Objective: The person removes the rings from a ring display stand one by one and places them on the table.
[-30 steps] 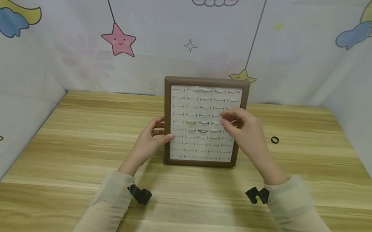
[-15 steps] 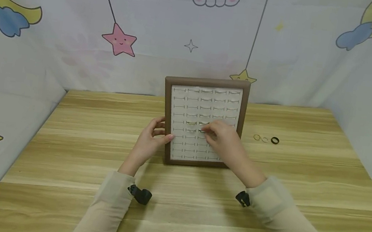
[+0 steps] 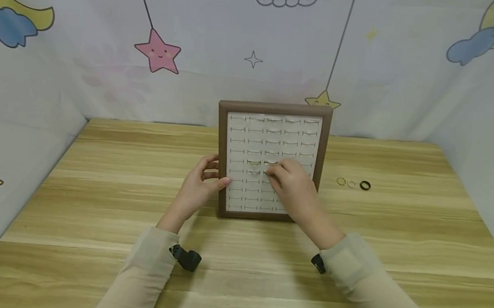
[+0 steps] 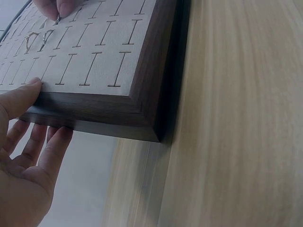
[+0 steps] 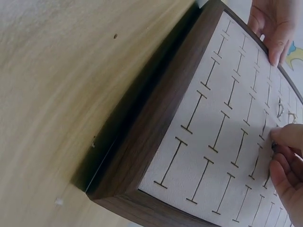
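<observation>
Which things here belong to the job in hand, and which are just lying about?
Job:
slotted board, held by the left grip
pinched ring, at the right grip
two seated rings
probably the loose gold ring, silver ring and black ring

Just around:
wrist cameras
printed backdrop
white speck on the table

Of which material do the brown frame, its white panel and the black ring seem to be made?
Brown frame: seemingly wood or veneer, satin; streaked grain. White panel: probably leatherette, matt; finely pebbled surface. Black ring: perhaps coated metal; dark all round, finish unclear.
</observation>
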The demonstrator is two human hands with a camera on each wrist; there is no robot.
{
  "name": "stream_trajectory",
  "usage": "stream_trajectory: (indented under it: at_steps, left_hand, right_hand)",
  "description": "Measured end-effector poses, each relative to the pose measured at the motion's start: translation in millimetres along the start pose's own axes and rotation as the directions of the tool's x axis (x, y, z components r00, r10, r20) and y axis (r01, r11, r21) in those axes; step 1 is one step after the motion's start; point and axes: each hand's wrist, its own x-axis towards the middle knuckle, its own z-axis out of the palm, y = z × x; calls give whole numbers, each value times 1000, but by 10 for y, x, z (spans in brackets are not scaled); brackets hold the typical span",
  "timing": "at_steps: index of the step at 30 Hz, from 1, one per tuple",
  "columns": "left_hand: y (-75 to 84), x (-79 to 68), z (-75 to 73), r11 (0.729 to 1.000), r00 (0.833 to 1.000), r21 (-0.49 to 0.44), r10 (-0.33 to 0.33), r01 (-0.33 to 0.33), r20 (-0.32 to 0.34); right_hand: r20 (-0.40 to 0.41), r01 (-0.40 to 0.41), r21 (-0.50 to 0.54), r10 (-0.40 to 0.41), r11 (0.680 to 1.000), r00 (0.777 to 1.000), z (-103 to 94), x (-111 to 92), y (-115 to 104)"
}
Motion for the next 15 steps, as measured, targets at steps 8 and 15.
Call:
stream_trajectory:
  at_steps: [8,15]
  left_hand:
    - [16,0,-7,1000,1000,7,-3,3,-6]
    - [27,-4,-7,1000,1000,-5,-16,16,-7]
  right_hand:
    - [-28,-15,67,17,998,999,-14,21,18]
    - [64,-113,186,102,976,993,-85,46,44]
